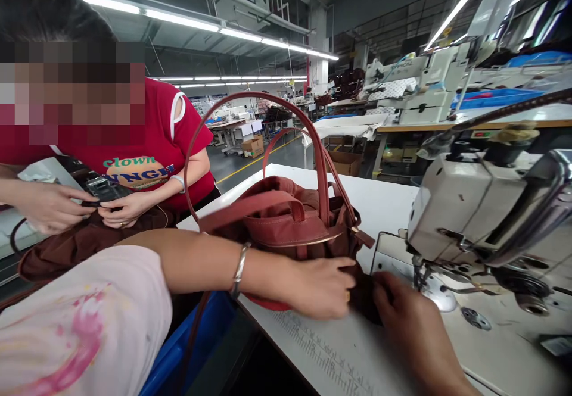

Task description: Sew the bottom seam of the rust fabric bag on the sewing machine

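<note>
Left hand (319,286) and right hand (409,318) meet at the near right edge of one reddish-brown handbag (274,230) on a white counter (322,348), beside one sewing machine (460,205).
The right pinches the bag's dark cloth (365,296); the left reaches across, index finger extended, its grip unclear through blur. Two looped handles (321,175) stand above.

A sewing workshop: a sewing machine (473,205) close by, another machine (442,80) behind (strip lights (183,19) run overhead).
</note>
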Motion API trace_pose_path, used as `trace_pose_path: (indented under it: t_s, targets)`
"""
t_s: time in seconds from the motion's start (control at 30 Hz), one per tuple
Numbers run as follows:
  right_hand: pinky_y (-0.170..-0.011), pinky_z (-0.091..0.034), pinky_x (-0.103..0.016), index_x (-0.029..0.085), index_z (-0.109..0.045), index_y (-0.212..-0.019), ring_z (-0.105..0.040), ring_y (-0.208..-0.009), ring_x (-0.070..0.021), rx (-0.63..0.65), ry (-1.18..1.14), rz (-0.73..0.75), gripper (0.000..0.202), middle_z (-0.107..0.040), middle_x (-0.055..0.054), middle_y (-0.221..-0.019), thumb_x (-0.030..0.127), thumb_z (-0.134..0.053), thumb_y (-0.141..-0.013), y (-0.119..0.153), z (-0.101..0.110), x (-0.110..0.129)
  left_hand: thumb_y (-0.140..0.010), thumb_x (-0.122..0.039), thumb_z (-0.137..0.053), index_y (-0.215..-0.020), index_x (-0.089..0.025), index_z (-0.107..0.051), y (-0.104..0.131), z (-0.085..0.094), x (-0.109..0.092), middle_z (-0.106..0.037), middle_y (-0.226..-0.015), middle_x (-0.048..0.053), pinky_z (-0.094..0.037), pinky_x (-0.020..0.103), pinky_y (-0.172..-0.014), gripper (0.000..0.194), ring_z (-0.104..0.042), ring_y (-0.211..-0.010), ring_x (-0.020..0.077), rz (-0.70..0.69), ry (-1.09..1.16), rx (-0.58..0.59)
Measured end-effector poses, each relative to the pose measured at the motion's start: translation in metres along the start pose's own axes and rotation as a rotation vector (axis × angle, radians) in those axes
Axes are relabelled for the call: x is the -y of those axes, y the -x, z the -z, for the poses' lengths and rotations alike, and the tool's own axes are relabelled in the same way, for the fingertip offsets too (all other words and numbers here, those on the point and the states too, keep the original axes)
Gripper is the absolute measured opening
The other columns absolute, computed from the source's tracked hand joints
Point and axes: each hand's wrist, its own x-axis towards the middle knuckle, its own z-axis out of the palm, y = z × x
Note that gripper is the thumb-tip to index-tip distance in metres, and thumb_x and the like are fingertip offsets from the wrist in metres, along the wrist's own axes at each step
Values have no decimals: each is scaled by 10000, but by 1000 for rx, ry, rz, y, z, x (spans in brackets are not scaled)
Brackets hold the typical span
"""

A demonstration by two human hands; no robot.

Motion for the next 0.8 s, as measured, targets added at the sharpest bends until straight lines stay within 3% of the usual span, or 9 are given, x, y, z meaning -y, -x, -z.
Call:
trace_pose_path:
  t_s: [0.07,0.13,0.27,0.43,0.6,0.8]
  targets:
    - [-556,-395,-315,208,-575,-740,-562,-598,-240,-1,9,31,303,-627,-60,-657,416,-384,-631,-1,2,-5,-674,-75,-550,-612,-173,-572,9,-1,-2,-600,-664,-7,-294,326,-879,118,-511,-749,148,38,29,-42]
    - [-554,-424,-294,207,-589,-758,-581,-607,-224,26,2,74,300,-640,-49,-680,403,-388,-653,-2,3,-9,-730,-100,-493,-707,-179,-578,11,4,2,-601,-730,-27,-357,249,-770,118,-513,-727,104,96,111,-122]
    - [-557,-453,-261,200,-604,-773,-598,-638,-207,56,-13,142,294,-649,-36,-699,387,-389,-697,-1,3,-13,-805,-145,-410,-787,-177,-576,-9,19,15,-609,-821,-9,-359,225,-660,170,-525,-805,104,211,173,-299]
    - [-575,-447,-273,176,-607,-830,-604,-664,-220,-11,12,97,358,-658,-72,-759,410,-370,-699,4,3,-12,-763,-201,-467,-739,-193,-579,-36,18,19,-627,-787,0,-350,269,-588,115,-549,-770,156,295,190,-124]
    - [-581,-413,-315,195,-620,-789,-586,-649,-244,-30,26,43,337,-656,-67,-736,387,-377,-654,6,4,-4,-709,-177,-490,-847,-171,-588,-38,11,12,-642,-815,39,-385,328,-635,170,-564,-809,212,310,90,-59]
    - [-539,-413,-279,182,-606,-794,-555,-600,-208,50,-99,29,339,-615,-41,-647,434,-398,-706,6,7,-7,-691,-190,-496,-787,-182,-599,-42,21,17,-640,-809,16,-363,250,-518,141,-568,-734,171,369,208,92]
